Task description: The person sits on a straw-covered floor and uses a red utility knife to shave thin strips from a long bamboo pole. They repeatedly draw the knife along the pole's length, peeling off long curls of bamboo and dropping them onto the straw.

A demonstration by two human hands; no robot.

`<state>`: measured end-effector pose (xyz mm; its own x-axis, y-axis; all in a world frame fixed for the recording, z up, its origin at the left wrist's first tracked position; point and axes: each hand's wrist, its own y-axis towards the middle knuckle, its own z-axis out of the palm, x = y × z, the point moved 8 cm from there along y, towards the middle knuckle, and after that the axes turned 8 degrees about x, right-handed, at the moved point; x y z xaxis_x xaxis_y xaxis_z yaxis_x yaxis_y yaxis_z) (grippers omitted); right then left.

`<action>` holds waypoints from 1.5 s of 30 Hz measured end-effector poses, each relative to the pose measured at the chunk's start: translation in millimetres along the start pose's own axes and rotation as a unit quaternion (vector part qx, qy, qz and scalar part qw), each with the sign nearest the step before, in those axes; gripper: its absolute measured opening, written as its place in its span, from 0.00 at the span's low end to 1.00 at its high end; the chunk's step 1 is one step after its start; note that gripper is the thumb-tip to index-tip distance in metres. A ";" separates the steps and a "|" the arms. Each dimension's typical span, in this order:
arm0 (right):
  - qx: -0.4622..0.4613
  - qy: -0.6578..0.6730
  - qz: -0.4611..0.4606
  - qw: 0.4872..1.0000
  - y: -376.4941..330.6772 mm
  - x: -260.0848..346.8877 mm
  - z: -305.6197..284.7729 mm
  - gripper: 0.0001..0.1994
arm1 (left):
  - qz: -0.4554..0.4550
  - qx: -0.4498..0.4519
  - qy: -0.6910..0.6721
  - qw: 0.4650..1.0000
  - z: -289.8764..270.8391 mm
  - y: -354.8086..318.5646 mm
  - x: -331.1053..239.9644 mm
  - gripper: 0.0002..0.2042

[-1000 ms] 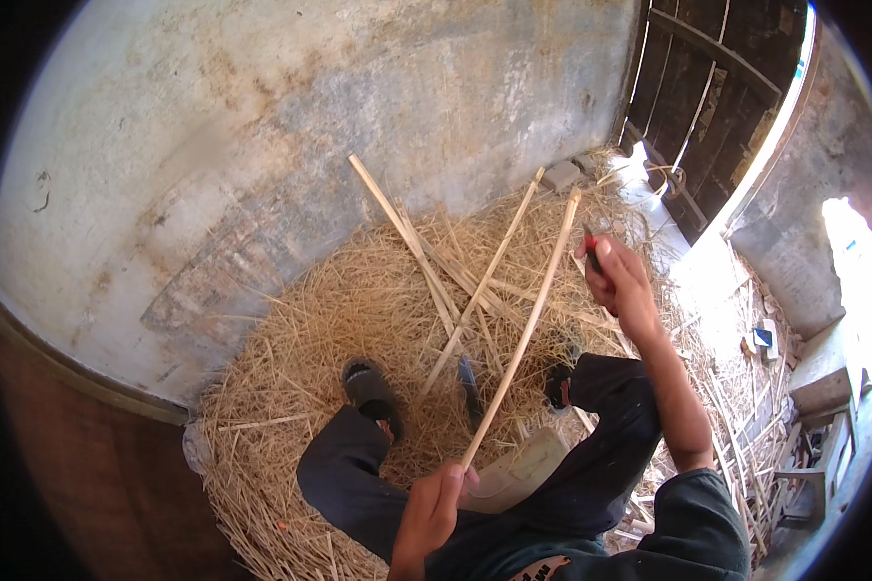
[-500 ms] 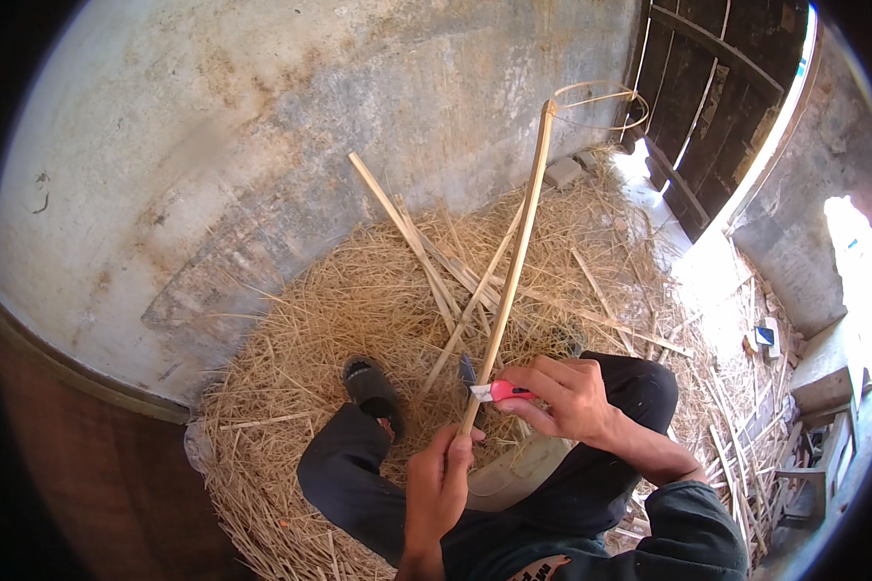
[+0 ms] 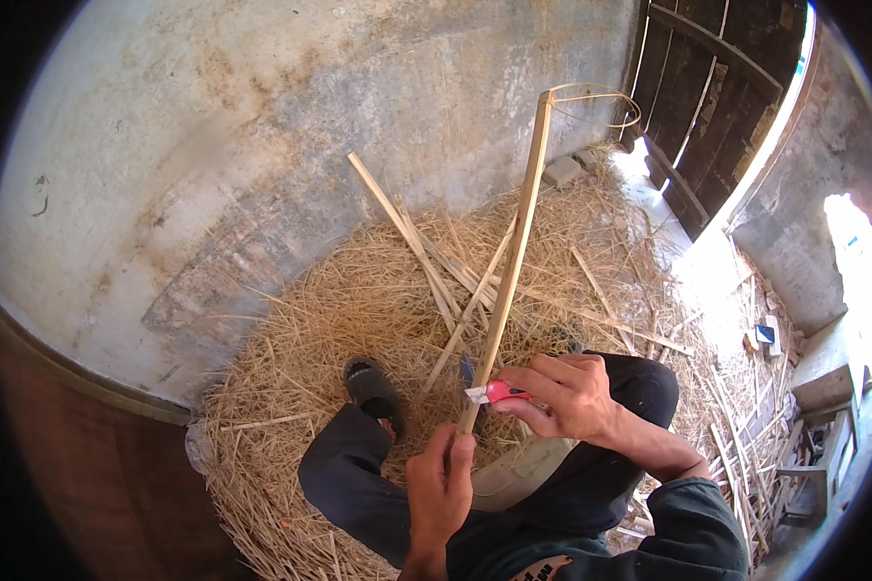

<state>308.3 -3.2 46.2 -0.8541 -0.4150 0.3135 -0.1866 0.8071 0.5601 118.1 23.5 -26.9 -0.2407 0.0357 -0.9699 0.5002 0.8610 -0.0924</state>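
Note:
My left hand [image 3: 439,489] is closed round the near end of a long, pale bamboo strip [image 3: 515,257], which slants up and away toward the wall. At its far end a thin curl of shaving [image 3: 634,107] hangs in a loop. In my right hand [image 3: 574,405] is a pink utility knife [image 3: 504,391], gripped between thumb and fingers. Its blade lies across the strip, just above my left hand. Right behind the strip shows a dark, pointed blade [image 3: 467,370], its lower part hidden.
Straw-like shavings [image 3: 329,310] cover the floor. Several strips [image 3: 397,213] lie crossed ahead, one pointing toward the stained wall [image 3: 262,126]. A slipper [image 3: 372,389] is by my left leg. A plank door [image 3: 712,107] stands far right, with a wooden bench [image 3: 814,474] below it at the right.
The strip's far end has shifted slightly left and up, and the loop of shaving with it. The knife has moved a little to the left, still across the strip.

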 end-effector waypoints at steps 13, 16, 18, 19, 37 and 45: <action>0.001 -0.017 -0.013 1.000 5.8 -9.9 -0.2 0.18 | 0.005 -0.008 0.057 0.998 -7.1 -4.3 4.6 0.19; 0.000 -0.031 -0.013 0.999 8.8 -6.3 -3.1 0.17 | 0.005 -0.009 0.055 0.998 -8.6 -4.0 4.4 0.19; 0.000 -0.039 -0.018 0.999 10.1 -5.0 -4.6 0.17 | 0.008 -0.013 0.051 0.999 -8.8 -4.0 5.1 0.18; 0.000 -0.043 -0.021 0.999 10.5 -5.3 -5.6 0.16 | 0.009 -0.015 0.048 0.999 -8.7 -4.4 5.7 0.18; -0.120 -0.028 0.167 0.978 49.9 -156.6 -56.5 0.15 | -0.063 0.062 0.118 0.989 -15.3 -52.0 35.6 0.20; 0.069 0.448 0.262 0.852 50.9 -188.8 5.2 0.24 | -0.133 0.137 -0.009 0.981 -3.4 -44.7 84.1 0.13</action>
<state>457.5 118.4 11.6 -0.1358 -0.0858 0.9870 -0.0013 0.9963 0.0864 72.7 -10.2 -103.6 -0.3806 -0.1832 -0.9064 0.6268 0.6696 -0.3985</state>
